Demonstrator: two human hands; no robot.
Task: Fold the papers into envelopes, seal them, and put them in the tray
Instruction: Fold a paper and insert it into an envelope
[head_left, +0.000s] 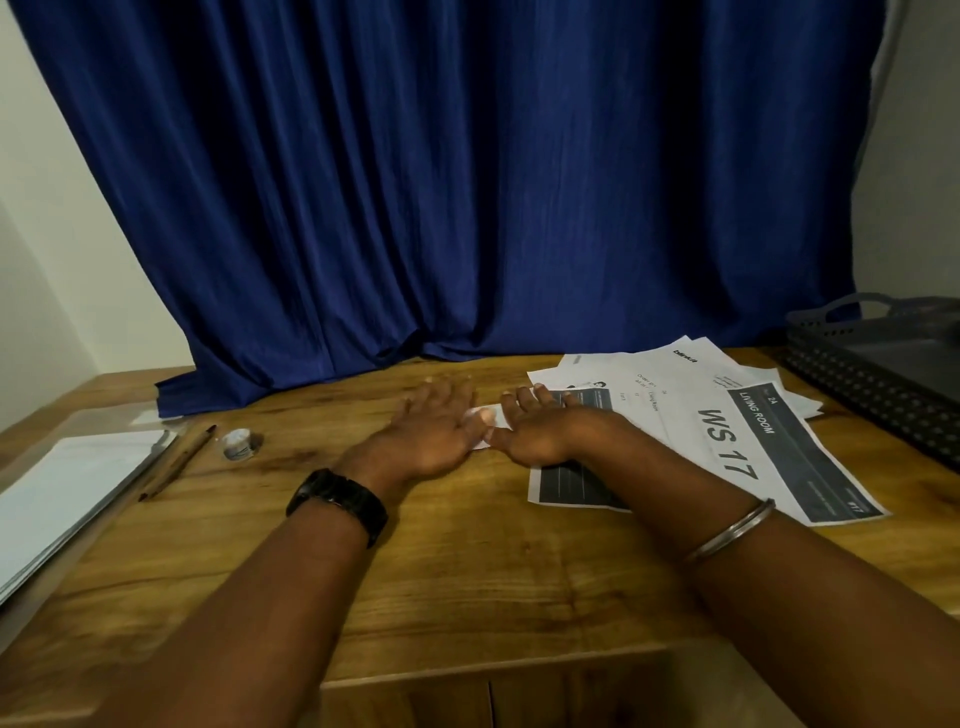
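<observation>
A small folded white paper (487, 427) lies on the wooden table (467, 571), mostly hidden under both hands. My left hand (431, 426) lies flat with straight fingers pressing its left part. My right hand (540, 423) presses flat on its right part and overlaps a printed sheet (566, 486). A pile of printed papers (727, 415), one reading "WS 17 LIVING ROOM", spreads to the right. The dark grey perforated tray (862, 384) stands at the far right edge.
A stack of white sheets in a clear folder (67, 493) lies at the left, with a pencil (179, 462) and a small glue pot (240, 444) beside it. A blue curtain (467, 182) hangs behind the table.
</observation>
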